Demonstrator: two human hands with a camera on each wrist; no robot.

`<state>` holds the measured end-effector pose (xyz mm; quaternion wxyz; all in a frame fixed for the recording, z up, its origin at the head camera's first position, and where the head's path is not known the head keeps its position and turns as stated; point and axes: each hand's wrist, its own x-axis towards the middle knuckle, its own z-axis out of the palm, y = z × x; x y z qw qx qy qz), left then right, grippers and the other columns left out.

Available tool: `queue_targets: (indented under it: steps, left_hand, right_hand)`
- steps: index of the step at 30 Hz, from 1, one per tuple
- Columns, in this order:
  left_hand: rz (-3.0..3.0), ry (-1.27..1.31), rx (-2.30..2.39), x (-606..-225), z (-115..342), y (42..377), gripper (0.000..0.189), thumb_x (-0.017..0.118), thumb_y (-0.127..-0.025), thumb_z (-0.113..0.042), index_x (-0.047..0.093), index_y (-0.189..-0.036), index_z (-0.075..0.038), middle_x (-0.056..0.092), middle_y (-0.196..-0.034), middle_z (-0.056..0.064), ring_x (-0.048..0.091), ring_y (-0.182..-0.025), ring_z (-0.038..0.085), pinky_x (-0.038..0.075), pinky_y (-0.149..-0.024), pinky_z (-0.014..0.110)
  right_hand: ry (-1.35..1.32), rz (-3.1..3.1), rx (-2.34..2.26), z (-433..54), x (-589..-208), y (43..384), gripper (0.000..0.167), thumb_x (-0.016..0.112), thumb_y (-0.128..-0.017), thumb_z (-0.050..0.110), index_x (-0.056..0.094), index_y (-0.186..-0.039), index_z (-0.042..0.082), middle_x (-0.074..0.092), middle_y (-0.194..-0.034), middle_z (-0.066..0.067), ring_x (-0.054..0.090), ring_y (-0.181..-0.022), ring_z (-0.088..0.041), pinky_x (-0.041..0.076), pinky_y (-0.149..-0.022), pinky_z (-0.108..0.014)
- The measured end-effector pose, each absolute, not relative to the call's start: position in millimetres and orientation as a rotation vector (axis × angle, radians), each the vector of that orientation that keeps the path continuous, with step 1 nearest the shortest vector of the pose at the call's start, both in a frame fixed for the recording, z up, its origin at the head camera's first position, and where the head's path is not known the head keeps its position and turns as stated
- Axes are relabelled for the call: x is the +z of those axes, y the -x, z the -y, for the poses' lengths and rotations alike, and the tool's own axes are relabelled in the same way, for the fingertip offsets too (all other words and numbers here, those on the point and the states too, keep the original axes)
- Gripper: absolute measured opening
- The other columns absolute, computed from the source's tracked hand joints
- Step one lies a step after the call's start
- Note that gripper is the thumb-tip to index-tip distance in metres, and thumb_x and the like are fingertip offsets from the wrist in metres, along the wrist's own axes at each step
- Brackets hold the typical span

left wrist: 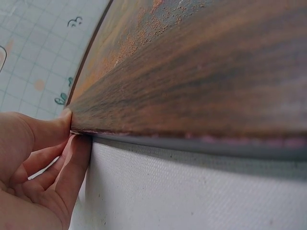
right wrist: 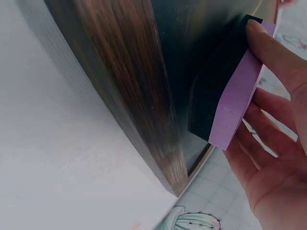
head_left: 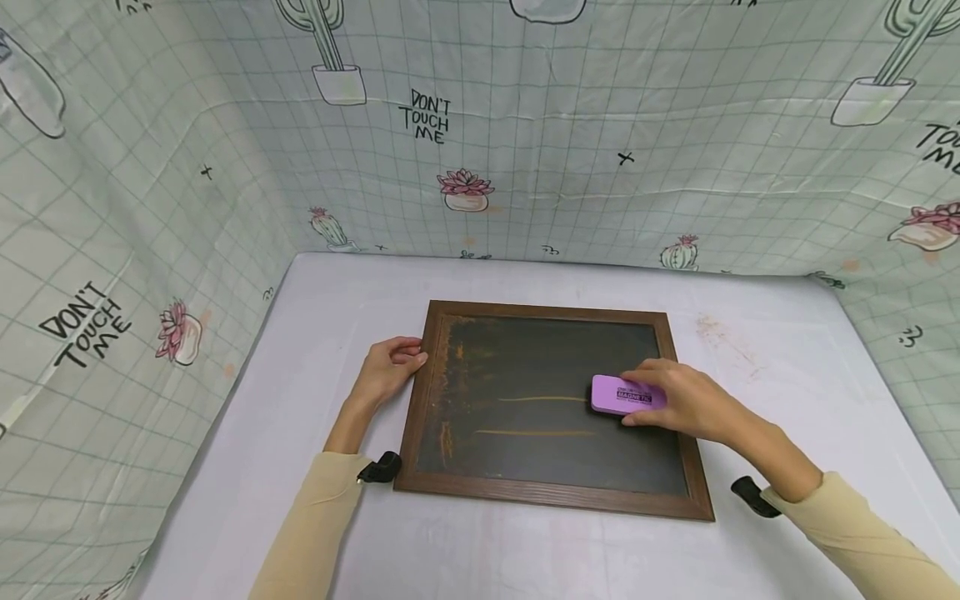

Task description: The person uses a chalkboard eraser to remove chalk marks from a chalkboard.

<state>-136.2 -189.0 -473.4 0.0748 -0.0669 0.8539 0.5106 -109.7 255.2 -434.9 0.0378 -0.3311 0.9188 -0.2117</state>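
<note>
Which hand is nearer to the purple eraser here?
Right. The right hand grips the purple eraser at the board's right side; the left hand is across the board, pinching the left edge of its wooden frame.

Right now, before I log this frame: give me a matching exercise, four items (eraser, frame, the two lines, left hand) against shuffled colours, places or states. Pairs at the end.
Things:
1. Eraser
2. Frame
3. Two lines
4. Left hand

Colours, places, states:
A. Yellowish, on the dark board
B. Purple and black, held in the right hand
C. Pinching the brown border's left side
D. Brown, around the board

Pairs: 1-B, 2-D, 3-A, 4-C
</note>
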Motion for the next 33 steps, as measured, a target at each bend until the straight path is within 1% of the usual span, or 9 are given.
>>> queue_targets:
  steps: [8,13,21,28,33]
  left_hand:
    - [-2.552,0.200,1.530,-472,189,137,0.038,0.069,-0.100,-0.010,0.062,-0.134,0.005,0.066,-0.122,0.022,0.065,-0.109,0.035,0.050,-0.096,0.045]
    - [-2.544,0.200,1.545,-472,190,138,0.038,0.069,-0.099,-0.010,0.063,-0.134,0.006,0.066,-0.122,0.022,0.065,-0.109,0.035,0.051,-0.095,0.043]
    - [-2.540,0.196,1.547,-472,192,139,0.039,0.070,-0.099,-0.009,0.062,-0.134,0.006,0.066,-0.121,0.022,0.066,-0.108,0.034,0.051,-0.094,0.040]
    - [-2.534,0.199,1.550,-472,191,138,0.039,0.070,-0.099,-0.008,0.062,-0.134,0.006,0.066,-0.121,0.022,0.066,-0.107,0.034,0.051,-0.092,0.039]
    - [-2.525,0.200,1.555,-470,190,136,0.039,0.070,-0.099,-0.008,0.062,-0.134,0.006,0.066,-0.121,0.022,0.065,-0.106,0.034,0.050,-0.091,0.037]
  right_hand:
    - [1.017,-2.833,-0.622,-252,-439,106,0.057,0.092,-0.077,0.032,0.074,-0.119,-0.001,0.067,-0.100,0.000,0.054,-0.080,-0.010,0.047,-0.067,-0.028]
    - [1.025,-2.853,-0.610,-249,-440,105,0.057,0.093,-0.075,0.030,0.074,-0.118,-0.003,0.067,-0.097,-0.002,0.053,-0.077,-0.011,0.045,-0.065,-0.027]
    - [1.025,-2.863,-0.609,-246,-438,106,0.060,0.092,-0.076,0.036,0.074,-0.118,-0.002,0.066,-0.098,-0.002,0.051,-0.078,-0.010,0.044,-0.064,-0.028]
    - [1.050,-2.875,-0.629,-242,-444,108,0.058,0.094,-0.074,0.032,0.075,-0.118,-0.002,0.065,-0.096,-0.002,0.051,-0.076,-0.010,0.043,-0.063,-0.026]
    - [1.065,-2.867,-0.649,-238,-445,108,0.058,0.093,-0.075,0.033,0.075,-0.118,-0.002,0.065,-0.095,-0.002,0.050,-0.075,-0.009,0.042,-0.062,-0.025]
